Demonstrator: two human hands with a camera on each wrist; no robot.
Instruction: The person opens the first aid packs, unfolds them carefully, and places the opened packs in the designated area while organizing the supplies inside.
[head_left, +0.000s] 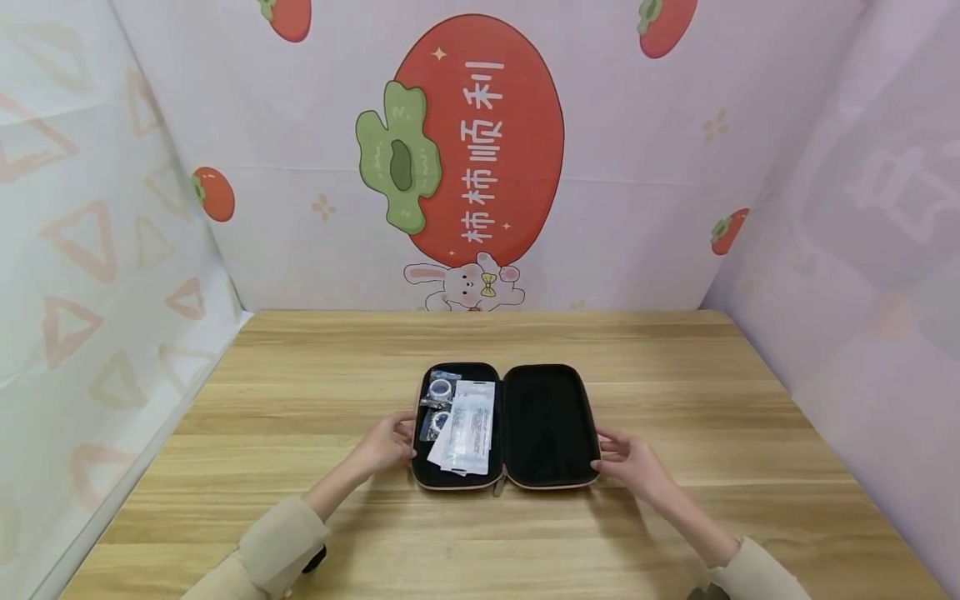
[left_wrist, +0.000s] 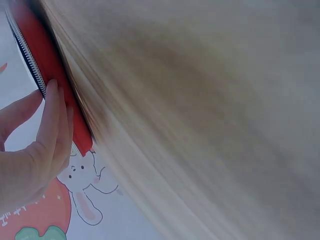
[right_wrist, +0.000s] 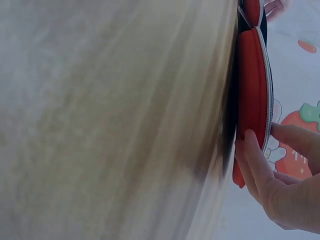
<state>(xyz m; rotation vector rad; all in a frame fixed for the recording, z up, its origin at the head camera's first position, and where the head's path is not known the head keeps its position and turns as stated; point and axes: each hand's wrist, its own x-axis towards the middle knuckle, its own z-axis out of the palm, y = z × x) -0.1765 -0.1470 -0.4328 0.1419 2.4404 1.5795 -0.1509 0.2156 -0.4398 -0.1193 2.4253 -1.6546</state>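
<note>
I have before me a table (head_left: 675,392) of pale wood grain, with light printed cloth (head_left: 637,142) standing behind it and at both sides. On the back cloth I count one large persimmon (head_left: 510,167), four small persimmons (head_left: 218,194) and one rabbit (head_left: 468,287). On the table lies one case (head_left: 551,425), opened flat in two black-lined halves. Its left half carries two ring-shaped items (head_left: 440,389) in packets and overlapping white packets (head_left: 471,433), at least two; the exact number I cannot tell. The case is between my hands: my left hand (head_left: 390,442) pinches its left edge, my right hand (head_left: 633,462) its right edge, each thumb at the zip (right_wrist: 269,75), the other fingers against the red outside (left_wrist: 47,55).
</note>
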